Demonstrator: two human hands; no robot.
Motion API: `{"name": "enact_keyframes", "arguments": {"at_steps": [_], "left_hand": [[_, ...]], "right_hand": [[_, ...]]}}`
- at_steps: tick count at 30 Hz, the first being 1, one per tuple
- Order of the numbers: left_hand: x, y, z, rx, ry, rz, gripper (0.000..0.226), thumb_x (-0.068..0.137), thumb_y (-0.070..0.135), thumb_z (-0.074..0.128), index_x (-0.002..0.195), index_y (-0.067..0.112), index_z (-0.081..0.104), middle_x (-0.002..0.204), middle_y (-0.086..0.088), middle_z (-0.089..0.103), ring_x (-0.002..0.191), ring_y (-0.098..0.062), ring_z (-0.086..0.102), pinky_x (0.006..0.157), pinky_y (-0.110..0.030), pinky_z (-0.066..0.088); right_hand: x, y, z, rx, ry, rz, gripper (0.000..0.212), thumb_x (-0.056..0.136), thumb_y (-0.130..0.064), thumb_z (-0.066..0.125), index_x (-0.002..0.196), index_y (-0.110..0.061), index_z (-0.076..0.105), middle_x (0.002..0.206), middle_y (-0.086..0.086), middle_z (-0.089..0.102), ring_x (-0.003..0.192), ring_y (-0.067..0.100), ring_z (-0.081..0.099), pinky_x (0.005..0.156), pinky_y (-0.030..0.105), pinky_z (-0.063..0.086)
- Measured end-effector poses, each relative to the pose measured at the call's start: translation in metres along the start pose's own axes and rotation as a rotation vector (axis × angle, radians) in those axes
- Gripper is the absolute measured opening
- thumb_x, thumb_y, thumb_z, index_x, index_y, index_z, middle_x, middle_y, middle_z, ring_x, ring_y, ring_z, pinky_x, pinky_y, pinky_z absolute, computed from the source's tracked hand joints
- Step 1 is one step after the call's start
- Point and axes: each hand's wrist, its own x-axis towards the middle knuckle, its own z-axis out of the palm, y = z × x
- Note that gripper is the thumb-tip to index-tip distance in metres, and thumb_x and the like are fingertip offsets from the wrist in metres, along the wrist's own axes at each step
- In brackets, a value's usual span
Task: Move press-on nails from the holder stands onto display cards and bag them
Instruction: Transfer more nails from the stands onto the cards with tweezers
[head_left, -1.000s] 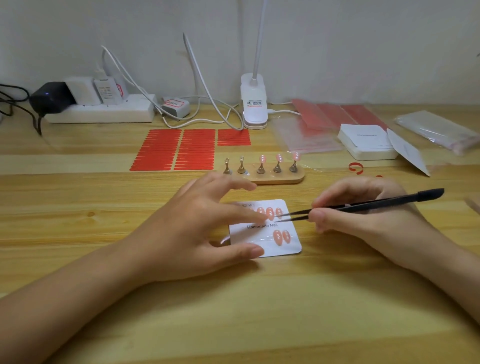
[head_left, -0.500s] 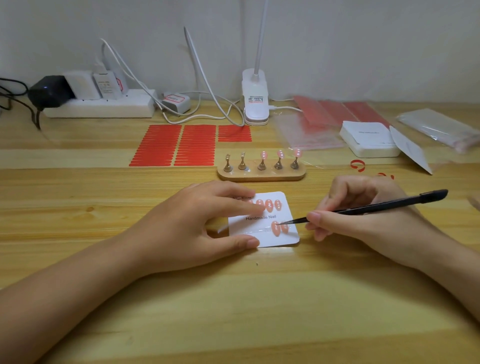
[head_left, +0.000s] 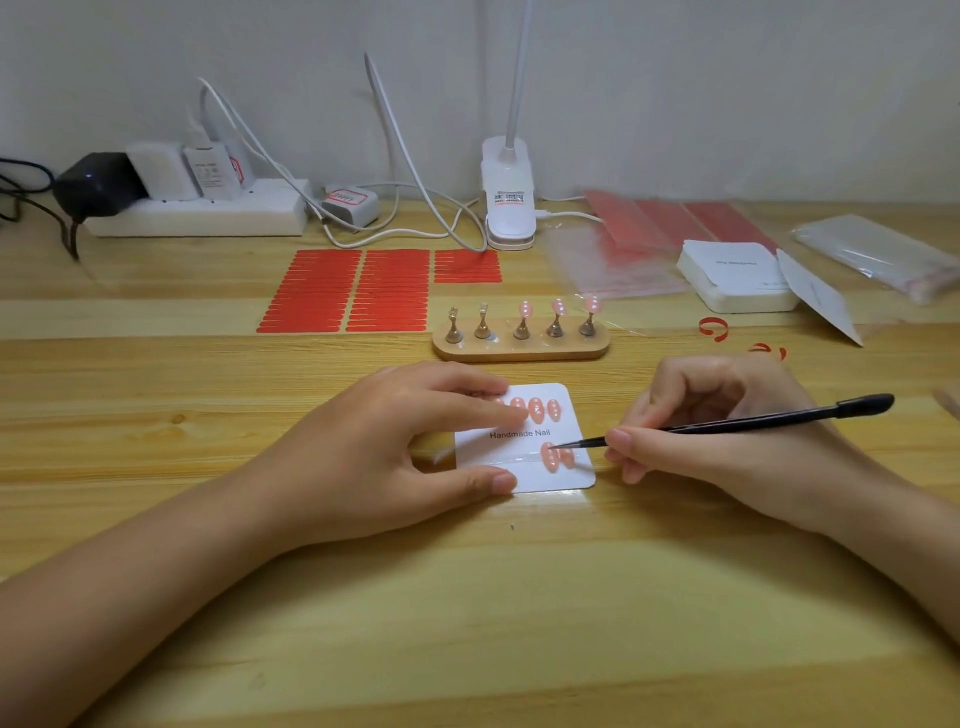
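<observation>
Change: 1 second ago your tweezers pointed at the top row of nails; now the tips sit on the left nail of the bottom row, so you have likely moved on to seating the lower row
Left hand: lies on the display card, fingers fairly straight; the forefinger presses near the top row and the thumb pins the card's near edge, holding it flat on the worktop
Right hand: thumb and forefinger pinch the black tweezers like a pen; the closed tips touch the bottom-row nail, just right of your left thumb
Card: between your 2 hands, printed "Handmade Nail"; at least 3 pink nails show in the top row, more may hide under your forefinger; 2 nails in the bottom row
Holder stand: just beyond the card, 5 posts; the 2 left posts are bare, the 3 right posts each carry a pink nail
Bags: clear, far right, well apart from your hands
Progress: judged partway; 3 nails remain to move, bagging not begun
</observation>
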Motion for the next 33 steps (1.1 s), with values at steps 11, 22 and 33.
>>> {"name": "enact_keyframes", "arguments": {"at_steps": [11, 22, 33], "left_hand": [[0.001, 0.001, 0.000, -0.006, 0.001, -0.008, 0.048, 0.071, 0.065, 0.049, 0.115, 0.048, 0.057, 0.128, 0.022, 0.051, 0.119, 0.006, 0.045, 0.103, -0.032, 0.038], [0.004, 0.002, -0.003, 0.034, 0.004, 0.013, 0.049, 0.073, 0.056, 0.062, 0.118, 0.039, 0.060, 0.126, 0.021, 0.054, 0.118, 0.010, 0.045, 0.100, -0.023, 0.038], [0.014, 0.006, -0.006, 0.138, -0.044, -0.003, 0.067, 0.069, 0.062, 0.054, 0.130, 0.037, 0.046, 0.117, 0.032, 0.043, 0.116, 0.009, 0.038, 0.099, -0.019, 0.034]], "right_hand": [[0.001, 0.001, -0.002, 0.061, 0.000, 0.017, 0.013, 0.058, -0.030, 0.072, 0.057, -0.019, 0.065, 0.065, 0.012, 0.070, 0.057, 0.016, 0.068, 0.058, 0.021, 0.055], [0.001, 0.001, -0.001, 0.056, -0.030, 0.029, 0.011, 0.060, -0.026, 0.072, 0.056, -0.019, 0.065, 0.064, 0.013, 0.070, 0.055, 0.015, 0.067, 0.055, 0.021, 0.054], [0.007, 0.006, -0.011, 0.523, 0.154, 0.098, 0.041, 0.032, -0.048, 0.090, 0.053, -0.023, 0.065, 0.060, 0.007, 0.068, 0.052, 0.009, 0.065, 0.049, 0.015, 0.051]]}}
